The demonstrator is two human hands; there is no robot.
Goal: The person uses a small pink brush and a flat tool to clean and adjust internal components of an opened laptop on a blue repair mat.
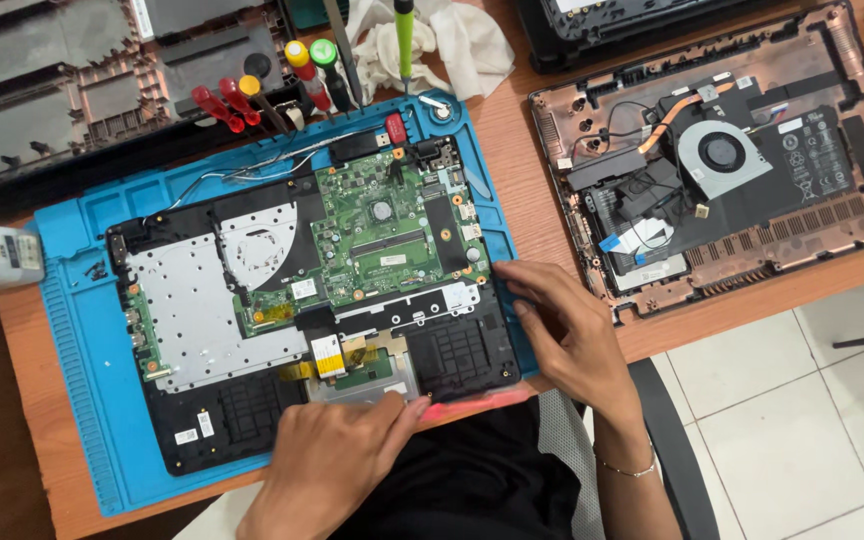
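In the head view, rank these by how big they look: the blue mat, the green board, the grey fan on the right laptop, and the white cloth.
1. Blue mat, by far the largest.
2. Green board.
3. White cloth, though the frame's top edge cuts it off, so its rank is unsure.
4. Grey fan, the smallest.

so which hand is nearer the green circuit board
Right. The right hand rests at the opened laptop's right edge, just below-right of the green circuit board; the left hand sits farther down at the front edge.

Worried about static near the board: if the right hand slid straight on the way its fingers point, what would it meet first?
The right hand points up-left along the open laptop; it would likely reach the green circuit board first, though height is unclear.
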